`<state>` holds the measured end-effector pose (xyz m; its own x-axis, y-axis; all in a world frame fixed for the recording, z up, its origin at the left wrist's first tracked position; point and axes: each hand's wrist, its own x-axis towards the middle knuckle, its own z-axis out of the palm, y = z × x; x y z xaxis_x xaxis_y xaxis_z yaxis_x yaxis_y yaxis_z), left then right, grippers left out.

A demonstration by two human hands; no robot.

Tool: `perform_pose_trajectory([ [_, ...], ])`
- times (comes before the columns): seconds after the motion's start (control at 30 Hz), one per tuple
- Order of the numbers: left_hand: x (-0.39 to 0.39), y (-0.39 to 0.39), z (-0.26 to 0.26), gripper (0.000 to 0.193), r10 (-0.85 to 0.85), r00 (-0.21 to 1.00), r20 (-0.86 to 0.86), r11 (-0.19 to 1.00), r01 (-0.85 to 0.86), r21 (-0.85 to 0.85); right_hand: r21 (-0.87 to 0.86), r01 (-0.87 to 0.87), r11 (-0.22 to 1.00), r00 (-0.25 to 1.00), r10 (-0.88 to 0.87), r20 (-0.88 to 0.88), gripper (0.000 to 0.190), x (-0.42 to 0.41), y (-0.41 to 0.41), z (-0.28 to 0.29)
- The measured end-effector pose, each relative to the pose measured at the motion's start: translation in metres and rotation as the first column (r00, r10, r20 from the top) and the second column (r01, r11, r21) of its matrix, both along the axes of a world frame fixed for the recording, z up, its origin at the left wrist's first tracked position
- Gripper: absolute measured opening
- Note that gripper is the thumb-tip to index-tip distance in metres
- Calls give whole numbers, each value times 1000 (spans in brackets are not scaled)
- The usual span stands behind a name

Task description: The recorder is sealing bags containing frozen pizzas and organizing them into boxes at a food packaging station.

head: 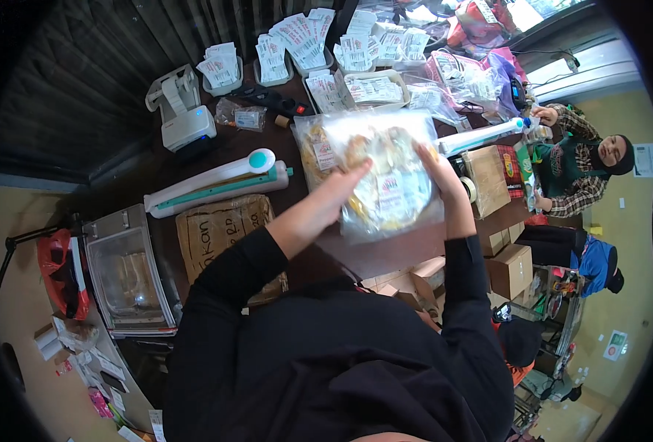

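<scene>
Both my hands hold a clear plastic pack with round, flat food in it and a printed label (pixel 391 193), over the dark table. My left hand (pixel 349 185) grips its left side, with the fingers partly on top. At its right edge is my right hand (pixel 437 168), the thumb towards the upper part. Another clear food pack (pixel 314 149) with a label lies behind it to the left, partly covered. Glare and blur hide some detail of the held pack.
Left stand a white label printer (pixel 188 127), a long white-and-teal sealer (pixel 216 185) and a marked cardboard box (pixel 224 226). Tubs of labels (pixel 381 91) line the back. A second sealer (pixel 481 137) and a taped carton (pixel 485 179) are at right, near a co-worker (pixel 575 160).
</scene>
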<state>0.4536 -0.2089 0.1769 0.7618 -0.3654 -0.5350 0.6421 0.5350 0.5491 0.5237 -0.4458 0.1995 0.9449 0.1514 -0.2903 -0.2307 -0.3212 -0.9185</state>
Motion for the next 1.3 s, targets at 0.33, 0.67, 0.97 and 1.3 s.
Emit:
perform_pose_trajectory([
  [0.33,64,32,-87,82,-22,997,68,949,-1,316,-346,13,938,996,-42,-75,84,81,28,-114],
  [0.67,59,33,-131,109,284,959,28,743,-238,625,-183,4,983,1000,-9,-28,76,78,51,-108],
  [0.97,7,42,-118,110,327,939,107,702,-317,638,-37,110,993,913,-116,-391,114,68,-4,-87],
  [1.3,-132,55,-95,72,71,953,294,869,-204,451,-132,225,965,913,-256,-317,93,35,-87,-147],
])
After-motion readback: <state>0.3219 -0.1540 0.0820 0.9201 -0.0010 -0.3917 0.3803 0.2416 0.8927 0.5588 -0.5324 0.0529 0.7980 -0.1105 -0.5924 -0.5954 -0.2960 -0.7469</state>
